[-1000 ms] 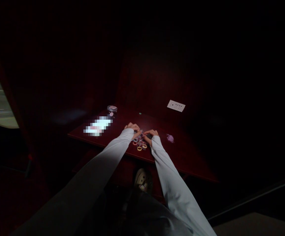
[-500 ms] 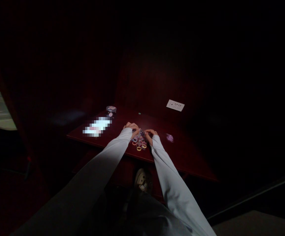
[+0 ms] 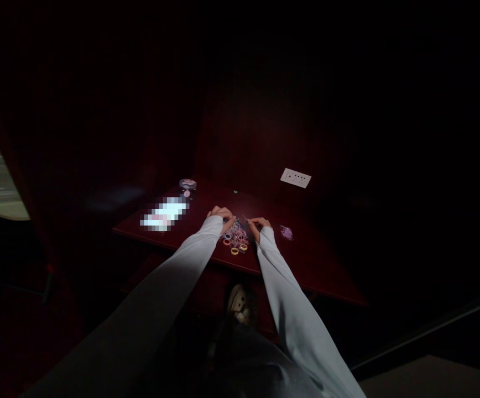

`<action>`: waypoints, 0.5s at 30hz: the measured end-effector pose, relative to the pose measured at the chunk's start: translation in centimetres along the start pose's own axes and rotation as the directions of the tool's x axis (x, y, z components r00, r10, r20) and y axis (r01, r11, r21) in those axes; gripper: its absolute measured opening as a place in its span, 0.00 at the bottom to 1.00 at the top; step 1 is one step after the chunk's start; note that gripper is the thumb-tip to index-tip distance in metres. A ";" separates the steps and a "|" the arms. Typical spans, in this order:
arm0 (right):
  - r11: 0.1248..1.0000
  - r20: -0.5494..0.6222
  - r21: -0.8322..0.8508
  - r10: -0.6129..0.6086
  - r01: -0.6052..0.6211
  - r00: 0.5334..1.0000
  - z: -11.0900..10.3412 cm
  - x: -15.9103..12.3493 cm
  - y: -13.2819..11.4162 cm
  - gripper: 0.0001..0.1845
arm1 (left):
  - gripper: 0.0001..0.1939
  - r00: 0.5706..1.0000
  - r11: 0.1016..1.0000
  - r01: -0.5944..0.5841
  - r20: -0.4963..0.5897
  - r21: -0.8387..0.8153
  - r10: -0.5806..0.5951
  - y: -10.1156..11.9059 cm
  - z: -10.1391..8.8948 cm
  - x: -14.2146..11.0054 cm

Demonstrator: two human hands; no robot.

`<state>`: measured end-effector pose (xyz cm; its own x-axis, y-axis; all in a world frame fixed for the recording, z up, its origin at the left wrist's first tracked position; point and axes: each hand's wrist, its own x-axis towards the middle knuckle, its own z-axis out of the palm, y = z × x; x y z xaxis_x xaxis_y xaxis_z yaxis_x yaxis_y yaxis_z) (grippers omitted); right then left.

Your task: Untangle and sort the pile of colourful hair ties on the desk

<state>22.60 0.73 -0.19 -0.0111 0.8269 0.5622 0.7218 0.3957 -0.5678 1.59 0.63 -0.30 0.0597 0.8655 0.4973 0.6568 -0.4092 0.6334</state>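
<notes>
A heap of small coloured hair ties (image 3: 235,237) lies on a dark red table (image 3: 314,265). My left hand (image 3: 222,214) rests at the heap's far left side with its fingers curled onto the ties. My right hand (image 3: 259,223) sits just right of the heap, its fingers pinched together on something small that I cannot make out. Both arms wear pale long sleeves. The room is very dark and the fingertips are tiny in the picture.
A small purple clump (image 3: 286,232) lies to the right of my right hand. A small round container (image 3: 187,184) and a blurred pale sheet (image 3: 164,214) sit to the left. A white outlet plate (image 3: 295,178) is at the back. My shoe (image 3: 240,303) shows under the table.
My right hand has drawn a little to the right, away from the heap. My left hand has stayed on the ties.
</notes>
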 end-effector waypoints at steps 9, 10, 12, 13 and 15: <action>0.833 -0.178 -0.392 0.347 -0.390 0.921 -4.2 0.0 2.6 0.17 | 0.12 0.999 0.999 0.037 0.011 0.008 -0.037 0.5 -0.8 -0.2; 0.829 -0.145 -0.431 0.327 -0.357 0.934 -4.2 0.0 2.5 0.17 | 0.11 0.999 0.999 0.043 0.013 0.012 -0.043 0.5 -0.8 -0.3; 0.821 -0.073 -0.504 0.268 -0.267 0.961 -4.0 0.0 2.0 0.17 | 0.10 0.998 0.998 0.053 0.016 0.020 -0.053 0.6 -0.9 -0.3; 0.817 -0.039 -0.533 0.239 -0.223 0.970 -3.9 0.0 1.7 0.18 | 0.09 0.998 0.998 0.055 0.019 0.024 -0.056 0.6 -0.9 -0.3; 0.807 0.011 -0.569 0.201 -0.159 0.980 -3.7 0.0 1.2 0.19 | 0.08 0.998 0.998 0.058 0.025 0.030 -0.059 0.7 -1.0 -0.2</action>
<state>26.05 -0.30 1.34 0.1269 0.8937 0.4304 0.9777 -0.0396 -0.2060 1.32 -0.14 0.61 0.0393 0.8951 0.4441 0.6810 -0.3493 0.6436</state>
